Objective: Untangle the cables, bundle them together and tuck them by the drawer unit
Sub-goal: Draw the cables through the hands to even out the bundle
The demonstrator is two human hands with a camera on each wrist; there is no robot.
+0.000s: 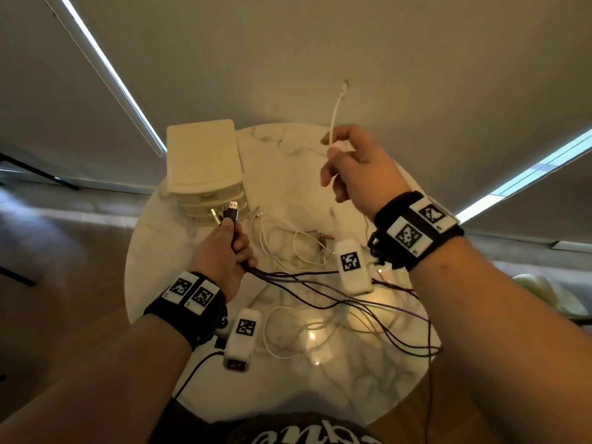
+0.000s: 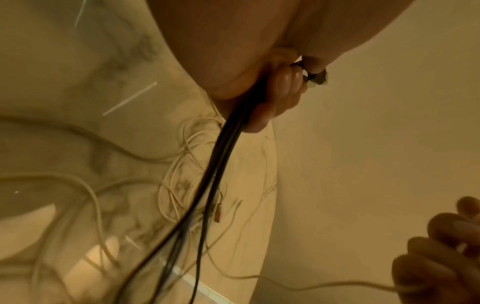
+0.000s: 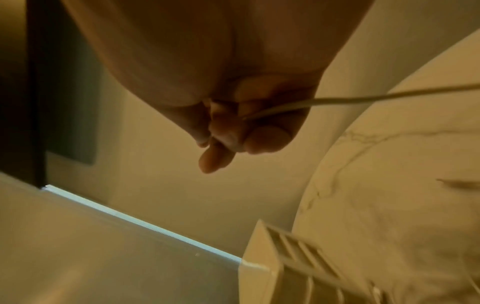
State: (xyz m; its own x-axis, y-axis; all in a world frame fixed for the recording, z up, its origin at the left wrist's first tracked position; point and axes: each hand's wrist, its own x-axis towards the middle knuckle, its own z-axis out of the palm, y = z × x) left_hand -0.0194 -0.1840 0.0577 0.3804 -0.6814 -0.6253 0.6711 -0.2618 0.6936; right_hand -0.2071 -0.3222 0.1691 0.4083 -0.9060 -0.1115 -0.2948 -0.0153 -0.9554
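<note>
While the left hand [image 1: 221, 251] grips a gathered group of dark cables [image 1: 320, 293] near their plugs, at centre left of the head view, the right hand [image 1: 355, 168] pinches a single white cable [image 1: 334, 120] at upper centre, its free end standing above the fingers.

Progress, as judged from these views:
- Partly done: several dark strands are collected in the left fist, with a USB plug [image 1: 233, 207] protruding above the thumb.
- Not done: the dark strands fan out loosely across the lower right of the bench [image 1: 288, 145], and thin white cables [image 1: 288, 248] lie in overlapping loops at centre and lower centre.
- Not done: no bundle is formed or tied, and nothing is tucked beside the drawer unit [image 1: 205, 158].

Whether the white cable is free of the remaining loops cannot be told.

Surface: a round, marble-patterned bench. The drawer unit stands at its upper left edge, just beyond the left hand.

Room: pale blinds fill the upper frame, with bright slits of light at upper left and right; a wood floor shows at left.
</note>
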